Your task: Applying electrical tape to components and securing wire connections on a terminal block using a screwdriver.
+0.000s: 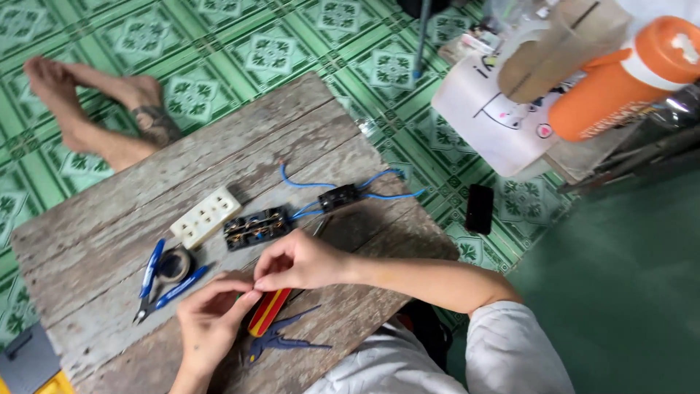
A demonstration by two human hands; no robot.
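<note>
1. Left hand (208,321) and right hand (295,261): fingertips pinched together on something too small to tell, over the red-yellow screwdriver (268,311).
2. One white socket plate (205,216), one black socket module (257,228), one blue-handled pliers (160,283).
3. Weathered wooden board (109,226): its left half is open.

Your left hand (208,321) and right hand (295,261) pinch together just below the black socket base (257,228). A red-and-yellow screwdriver (268,311) lies beneath them.

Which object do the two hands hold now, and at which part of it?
It cannot be told. The fingertips of the left hand and right hand pinch together above the red and yellow screwdriver, but whatever is between them is too small to see.
</note>
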